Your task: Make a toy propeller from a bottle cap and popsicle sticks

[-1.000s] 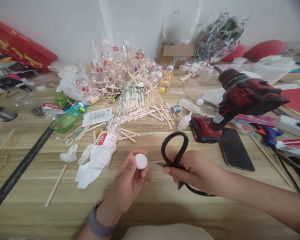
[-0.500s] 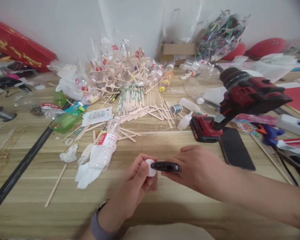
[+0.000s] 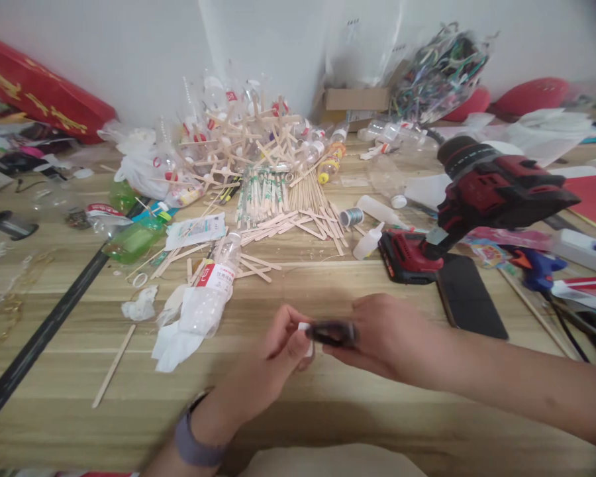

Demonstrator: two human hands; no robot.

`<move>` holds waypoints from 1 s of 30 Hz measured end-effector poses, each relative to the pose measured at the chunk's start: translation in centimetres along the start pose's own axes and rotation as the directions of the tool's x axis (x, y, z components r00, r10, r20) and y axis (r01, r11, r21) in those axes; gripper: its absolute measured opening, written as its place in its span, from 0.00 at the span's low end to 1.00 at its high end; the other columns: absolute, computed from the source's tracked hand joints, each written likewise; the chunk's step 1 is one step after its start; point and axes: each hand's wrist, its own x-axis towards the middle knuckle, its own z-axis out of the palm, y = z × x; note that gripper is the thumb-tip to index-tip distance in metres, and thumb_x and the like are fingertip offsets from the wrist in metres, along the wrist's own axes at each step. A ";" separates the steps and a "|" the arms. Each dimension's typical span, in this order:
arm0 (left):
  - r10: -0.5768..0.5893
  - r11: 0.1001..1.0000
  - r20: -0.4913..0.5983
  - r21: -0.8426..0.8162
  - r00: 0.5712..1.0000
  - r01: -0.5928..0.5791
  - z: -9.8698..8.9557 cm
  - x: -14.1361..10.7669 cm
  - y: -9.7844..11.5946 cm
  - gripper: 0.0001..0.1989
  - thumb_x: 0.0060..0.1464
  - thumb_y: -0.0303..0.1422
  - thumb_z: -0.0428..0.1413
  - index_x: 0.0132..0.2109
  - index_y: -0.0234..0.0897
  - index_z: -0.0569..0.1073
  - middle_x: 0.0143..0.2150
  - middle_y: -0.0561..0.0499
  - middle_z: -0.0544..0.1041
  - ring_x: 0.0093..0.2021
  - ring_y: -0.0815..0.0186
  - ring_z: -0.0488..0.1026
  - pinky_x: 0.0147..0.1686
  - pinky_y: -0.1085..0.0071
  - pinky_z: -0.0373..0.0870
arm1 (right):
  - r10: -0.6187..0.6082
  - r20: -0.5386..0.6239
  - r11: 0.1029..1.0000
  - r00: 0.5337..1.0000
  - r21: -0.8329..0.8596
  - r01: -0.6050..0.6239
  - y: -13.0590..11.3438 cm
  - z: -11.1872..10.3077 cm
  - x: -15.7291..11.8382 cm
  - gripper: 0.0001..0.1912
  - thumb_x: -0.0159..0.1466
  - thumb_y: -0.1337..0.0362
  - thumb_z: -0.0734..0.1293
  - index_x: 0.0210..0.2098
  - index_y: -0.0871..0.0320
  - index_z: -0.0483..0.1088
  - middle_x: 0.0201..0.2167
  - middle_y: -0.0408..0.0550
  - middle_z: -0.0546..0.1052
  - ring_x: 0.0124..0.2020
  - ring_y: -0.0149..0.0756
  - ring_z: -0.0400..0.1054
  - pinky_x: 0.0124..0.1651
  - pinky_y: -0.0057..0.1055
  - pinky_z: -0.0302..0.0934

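Observation:
My left hand [image 3: 271,368] is closed, pinching a small white bottle cap [image 3: 306,336] between thumb and fingers. The fingers cover much of the cap. From the right, my right hand [image 3: 392,339] grips a black tool [image 3: 334,333], blurred by motion, so its exact kind is unclear. The tool's left end meets the cap, or lies just in front of it. Left of my hands, a clear plastic bottle [image 3: 203,308] with a red and white label lies on the wooden table [image 3: 179,417].
A red and black cordless drill [image 3: 496,179] stands at the right, beside a dark phone [image 3: 469,298]. Toward the wall is a heap of wooden sticks [image 3: 265,139] with bottles. A single stick [image 3: 113,366] lies at the left; a glue gun [image 3: 539,265] lies far right.
My left hand has turned, so the cap now shows more edge-on. The black tool has shifted and tilted slightly in my right hand. Objects on the table have stayed put.

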 end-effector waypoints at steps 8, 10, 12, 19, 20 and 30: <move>0.144 0.929 -0.094 0.355 0.985 -0.102 0.1 -0.8 -0.2 0.16 0.63 0.47 0.48 0.48 0.40 0.64 0.36 0.52 0.68 0.35 0.63 0.65 0.37 0.67 0.61 | 0.233 0.239 0.750 0.943 0.572 -0.331 0.2 0.9 0.2 0.18 0.69 0.51 0.58 0.27 0.56 0.60 0.17 0.39 0.69 0.17 0.29 0.65 0.21 0.24 0.52; 0.194 0.911 -0.129 0.392 0.972 -0.130 0.1 -0.8 -0.2 0.17 0.62 0.48 0.49 0.49 0.39 0.64 0.37 0.51 0.68 0.35 0.62 0.66 0.37 0.66 0.61 | 0.245 0.354 0.534 0.903 0.728 -0.430 0.1 1.1 0.3 0.20 0.67 0.47 0.57 0.28 0.55 0.58 0.15 0.37 0.67 0.15 0.29 0.63 0.19 0.23 0.53; 0.144 0.956 -0.137 0.274 0.980 -0.102 0.1 -0.5 -0.1 0.19 0.62 0.51 0.48 0.46 0.40 0.64 0.32 0.54 0.66 0.31 0.65 0.63 0.34 0.68 0.61 | 0.255 0.260 0.632 0.931 0.684 -0.364 0.1 1.1 0.3 0.20 0.68 0.48 0.57 0.27 0.55 0.59 0.16 0.39 0.69 0.16 0.29 0.63 0.20 0.24 0.53; 0.007 0.995 -0.057 0.104 0.998 -0.001 -0.1 0.0 0.0 0.20 0.61 0.53 0.47 0.42 0.40 0.63 0.29 0.57 0.62 0.28 0.67 0.59 0.32 0.70 0.59 | 0.085 0.040 0.978 0.996 0.188 -0.091 0.4 0.5 0.4 0.17 0.70 0.61 0.56 0.28 0.58 0.68 0.22 0.46 0.75 0.22 0.30 0.67 0.26 0.27 0.54; 0.058 0.980 -0.069 0.192 0.996 -0.044 -0.3 -0.1 0.0 0.20 0.61 0.52 0.48 0.45 0.40 0.63 0.31 0.57 0.63 0.30 0.67 0.59 0.34 0.69 0.59 | 0.150 0.109 0.922 0.983 0.342 -0.178 0.4 0.6 0.4 0.19 0.70 0.58 0.56 0.27 0.58 0.67 0.20 0.44 0.74 0.20 0.29 0.66 0.24 0.25 0.54; 0.043 0.958 -0.025 0.285 0.999 -0.034 -0.4 0.3 -0.6 0.15 0.66 0.47 0.42 0.46 0.40 0.61 0.31 0.56 0.65 0.30 0.66 0.63 0.33 0.69 0.62 | 0.280 0.103 0.777 0.954 0.559 -0.289 0.8 2.1 0.3 0.16 0.65 0.54 0.59 0.26 0.57 0.65 0.19 0.45 0.72 0.20 0.31 0.65 0.25 0.27 0.54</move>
